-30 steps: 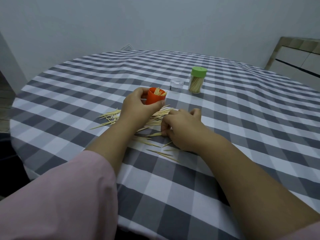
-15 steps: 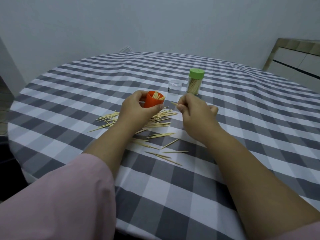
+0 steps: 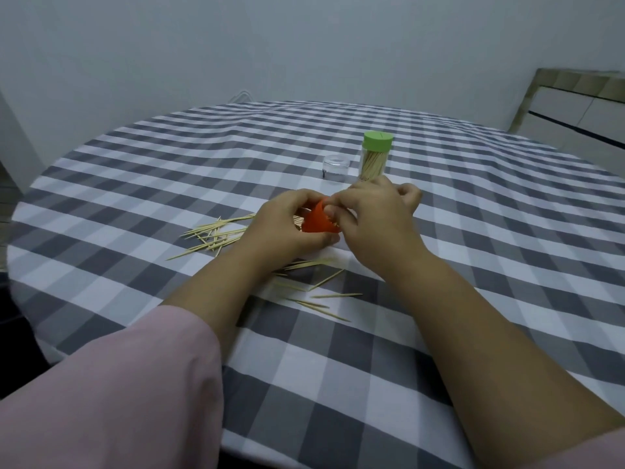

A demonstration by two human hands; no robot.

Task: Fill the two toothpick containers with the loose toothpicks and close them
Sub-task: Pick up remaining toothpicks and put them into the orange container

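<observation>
My left hand (image 3: 287, 225) grips a small orange container (image 3: 317, 221), tilted toward my right hand (image 3: 375, 218). The right hand's curled fingertips pinch toothpicks at the orange container's mouth; the toothpicks themselves are mostly hidden. Loose toothpicks (image 3: 216, 233) lie scattered left of my left hand, and more loose toothpicks (image 3: 321, 292) lie under and between my forearms. Farther back stands a clear container with a green lid (image 3: 374, 155), full of toothpicks and closed. Beside it sits a short clear plastic piece (image 3: 335, 167).
The round table wears a grey and white checked cloth (image 3: 473, 231). A white wall runs behind it, and a cabinet (image 3: 575, 110) stands at the right. My pink sleeve (image 3: 111, 394) fills the lower left.
My right hand rose from the toothpick pile with toothpicks pinched, then moved left to the orange container's mouth. My left hand tilted the container toward it.
</observation>
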